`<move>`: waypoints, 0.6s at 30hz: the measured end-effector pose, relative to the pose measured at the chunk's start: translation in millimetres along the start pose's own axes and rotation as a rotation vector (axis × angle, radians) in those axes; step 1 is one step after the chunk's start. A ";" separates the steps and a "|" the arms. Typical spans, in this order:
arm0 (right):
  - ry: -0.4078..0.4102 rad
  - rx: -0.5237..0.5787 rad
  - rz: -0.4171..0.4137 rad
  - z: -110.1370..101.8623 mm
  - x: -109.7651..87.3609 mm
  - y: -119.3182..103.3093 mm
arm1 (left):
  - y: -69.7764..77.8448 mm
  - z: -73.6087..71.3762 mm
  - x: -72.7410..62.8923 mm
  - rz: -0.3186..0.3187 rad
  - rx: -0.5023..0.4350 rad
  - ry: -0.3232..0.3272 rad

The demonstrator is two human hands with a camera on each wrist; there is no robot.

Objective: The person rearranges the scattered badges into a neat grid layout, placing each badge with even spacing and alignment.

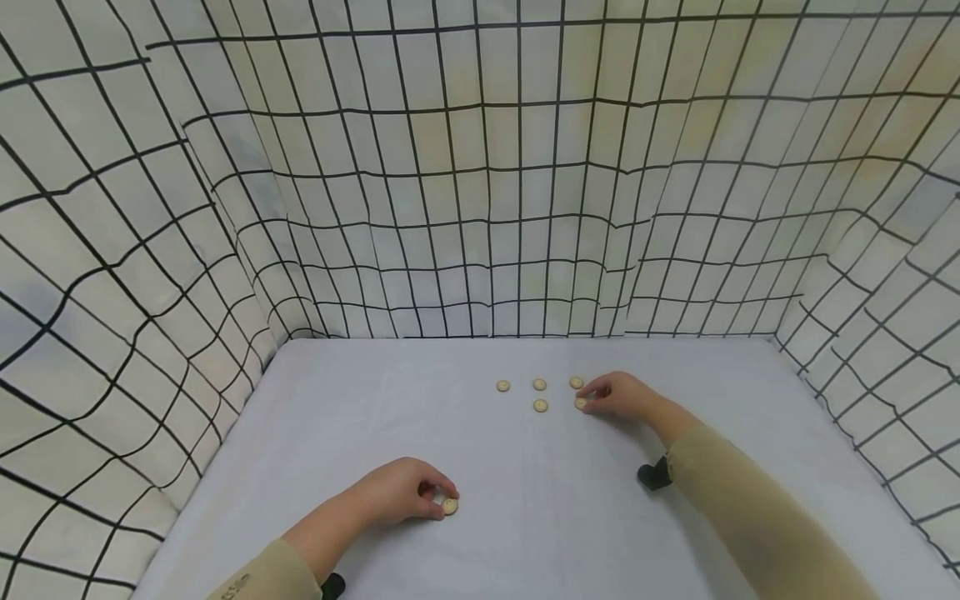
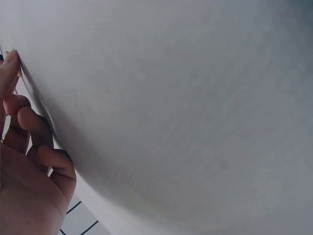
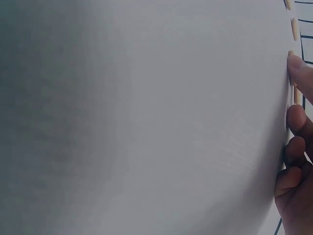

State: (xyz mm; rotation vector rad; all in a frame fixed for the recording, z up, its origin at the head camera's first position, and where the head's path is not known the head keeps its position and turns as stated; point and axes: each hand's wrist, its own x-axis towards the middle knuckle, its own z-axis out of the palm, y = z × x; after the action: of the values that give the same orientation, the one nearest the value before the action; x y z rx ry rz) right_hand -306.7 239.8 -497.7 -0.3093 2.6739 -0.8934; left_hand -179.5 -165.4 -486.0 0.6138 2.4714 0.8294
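In the head view my left hand point(image 1: 401, 490), low and left of centre, pinches a small round beige disc point(image 1: 450, 506) between thumb and fingers, down at the table surface. Farther back on the right, my right hand point(image 1: 624, 396) holds a similar disc point(image 1: 581, 403) by its edges at the cloth. Just behind that one lies another disc point(image 1: 576, 382). In the left wrist view the left hand point(image 2: 34, 156) shows at the left edge, its fingers curled by the cloth. The right wrist view has the right hand point(image 3: 298, 161) at the right edge, fingertips low against the cloth.
More beige discs lie flat left of my right hand: a back-row disc point(image 1: 503, 386), its neighbour point(image 1: 539, 384), and a nearer disc point(image 1: 541, 406). A white cloth point(image 1: 337, 400) covers the table. White walls with a black grid point(image 1: 517, 192) stand behind and at both sides.
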 end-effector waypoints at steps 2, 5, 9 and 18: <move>-0.001 -0.001 -0.004 -0.2 -0.1 0.7 | 0.0 0.1 0.8 -0.004 -0.002 0.000; -0.001 0.002 -0.004 -0.8 -0.4 1.2 | -1.1 0.4 2.3 -0.010 -0.014 -0.005; -0.003 0.003 -0.001 -1.0 -0.7 1.2 | -3.1 0.6 4.0 -0.020 -0.029 -0.012; -0.003 0.006 0.020 -0.5 0.2 1.2 | -3.0 -1.5 6.6 -0.016 -0.042 -0.017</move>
State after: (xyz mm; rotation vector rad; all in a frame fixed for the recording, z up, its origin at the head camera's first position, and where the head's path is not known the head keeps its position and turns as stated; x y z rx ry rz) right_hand -307.3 241.0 -498.1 -0.2810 2.6666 -0.8942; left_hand -186.4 -164.6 -488.7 0.5837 2.4341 0.8637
